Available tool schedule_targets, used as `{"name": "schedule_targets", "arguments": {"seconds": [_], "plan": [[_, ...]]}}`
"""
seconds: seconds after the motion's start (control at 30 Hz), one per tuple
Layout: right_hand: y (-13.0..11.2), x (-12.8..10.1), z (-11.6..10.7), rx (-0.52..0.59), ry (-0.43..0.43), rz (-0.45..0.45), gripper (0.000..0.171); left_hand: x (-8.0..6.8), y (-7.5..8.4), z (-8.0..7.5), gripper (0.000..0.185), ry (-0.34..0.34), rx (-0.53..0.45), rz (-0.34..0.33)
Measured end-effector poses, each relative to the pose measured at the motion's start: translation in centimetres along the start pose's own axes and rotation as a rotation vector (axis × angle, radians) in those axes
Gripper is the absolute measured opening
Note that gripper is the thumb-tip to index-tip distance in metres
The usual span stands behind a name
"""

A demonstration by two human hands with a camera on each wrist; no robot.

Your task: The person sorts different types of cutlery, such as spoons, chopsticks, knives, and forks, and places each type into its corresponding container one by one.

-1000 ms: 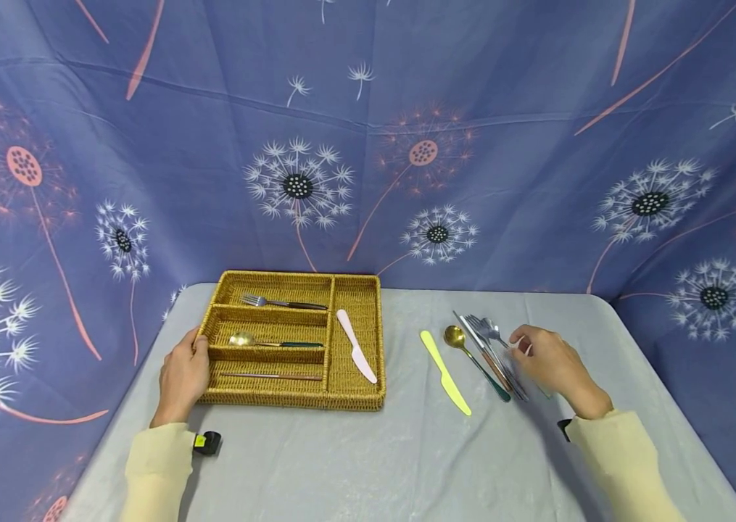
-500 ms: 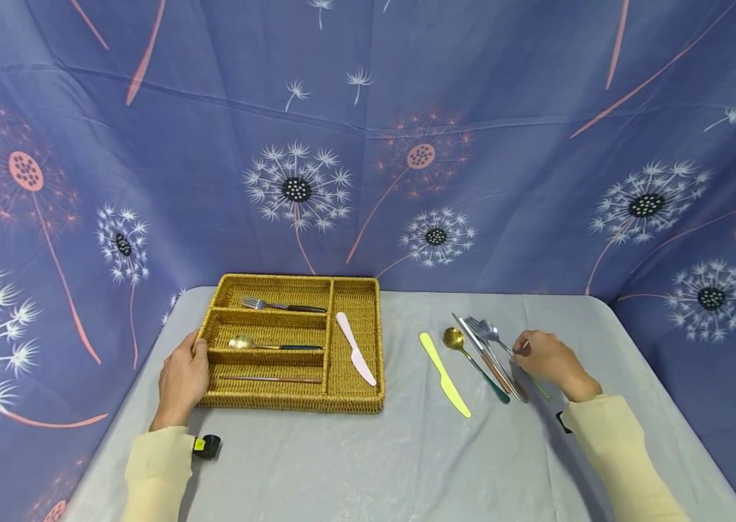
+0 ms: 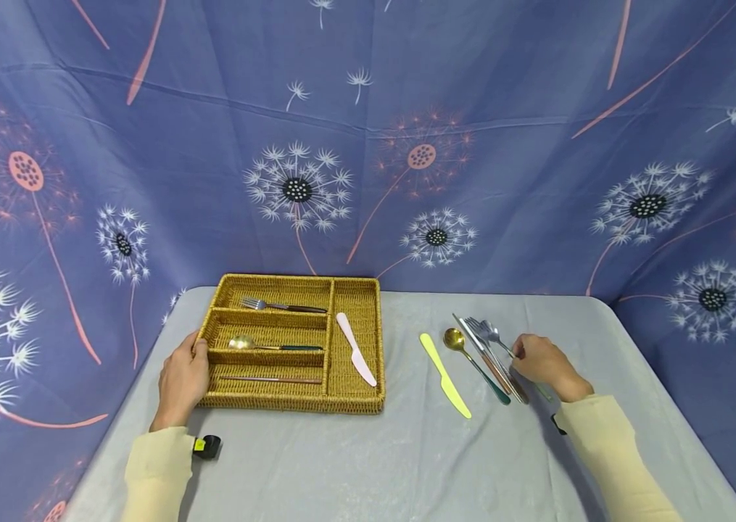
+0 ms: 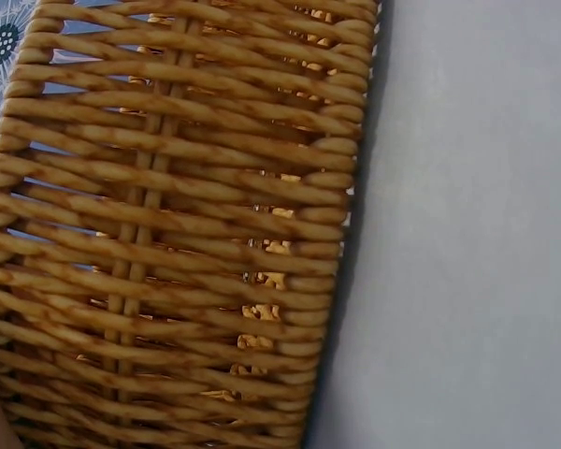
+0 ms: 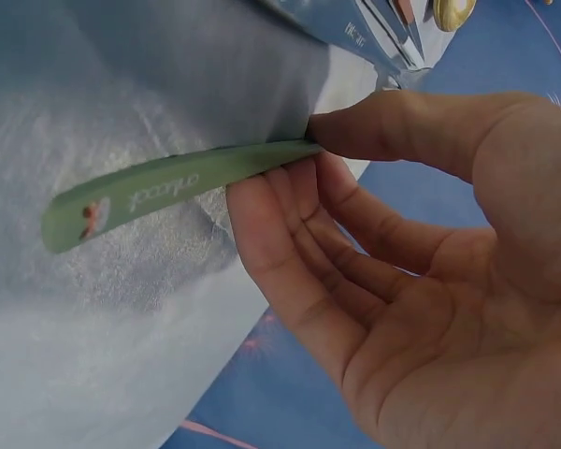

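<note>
A green-handled utensil (image 5: 168, 187) lies at the right end of a row of cutlery on the grey-covered worktop (image 3: 368, 464), its handle pinched between the thumb and fingers of the person's right hand (image 3: 540, 365). The right wrist view shows the grip clearly: thumb on top, fingertips (image 5: 262, 201) beneath, the handle's printed lettering legible but its working end cut off by the frame. From the head camera the hand covers most of that handle, so only a sliver of green shows past the knuckles.

Just left of it sit a cluster of forks and knives (image 3: 488, 348), overlapping so closely that individual pieces are hard to separate, then a gold spoon (image 3: 455, 338) with a dark green handle and a yellow knife (image 3: 444, 375).

Well apart, across the worktop, the left hand (image 3: 183, 377) grips the near left rim of a woven cutlery tray (image 3: 354, 400), thumb over the edge. Its compartments hold a fork (image 3: 283, 304), a gold spoon with a dark handle (image 3: 273, 344), a thin brown-handled piece (image 3: 270, 378) whose type cannot be made out, and a pink knife (image 3: 356, 348). The left wrist view shows only wicker wall and cloth.
</note>
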State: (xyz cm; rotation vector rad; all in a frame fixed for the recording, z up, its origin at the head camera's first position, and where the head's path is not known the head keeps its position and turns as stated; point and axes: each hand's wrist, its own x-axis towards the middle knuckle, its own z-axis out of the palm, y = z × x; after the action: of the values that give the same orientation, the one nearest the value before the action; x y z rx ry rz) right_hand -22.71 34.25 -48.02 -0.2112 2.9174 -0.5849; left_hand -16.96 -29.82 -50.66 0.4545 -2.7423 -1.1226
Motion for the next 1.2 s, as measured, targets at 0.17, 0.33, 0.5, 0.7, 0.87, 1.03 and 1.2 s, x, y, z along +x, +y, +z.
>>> {"name": "schedule_targets", "arguments": {"seconds": [0.17, 0.33, 0.5, 0.7, 0.87, 1.03, 1.2], "plan": [[-0.11, 0.11, 0.13, 0.011, -0.009, 0.025, 0.006, 0.01, -0.04, 0.04, 0.061, 0.006, -0.003, 0.000], [-0.14, 0.08, 0.35, 0.016, -0.005, 0.029, 0.005, -0.01, 0.07, 0.01, 0.061, 0.005, -0.001, -0.005], [-0.15, 0.01, 0.42, 0.024, -0.001, 0.030, 0.006, -0.09, 0.01, -0.01, 0.063, -0.008, -0.009, -0.002], [-0.06, -0.01, 0.49, 0.044, 0.002, 0.039, 0.006, -0.13, 0.02, -0.04, 0.064, -0.011, -0.014, 0.001], [0.03, -0.02, 0.58, 0.050, 0.001, 0.048, 0.006, -0.08, 0.03, -0.01, 0.064, 0.001, -0.012, 0.007], [0.09, -0.11, 0.55, 0.048, 0.012, 0.035, 0.007, -0.06, 0.04, -0.01, 0.063, -0.001, -0.010, 0.008], [0.30, -0.27, 0.53, 0.038, 0.029, 0.020, 0.008, -0.09, 0.05, 0.00, 0.063, -0.008, -0.007, 0.003]]}}
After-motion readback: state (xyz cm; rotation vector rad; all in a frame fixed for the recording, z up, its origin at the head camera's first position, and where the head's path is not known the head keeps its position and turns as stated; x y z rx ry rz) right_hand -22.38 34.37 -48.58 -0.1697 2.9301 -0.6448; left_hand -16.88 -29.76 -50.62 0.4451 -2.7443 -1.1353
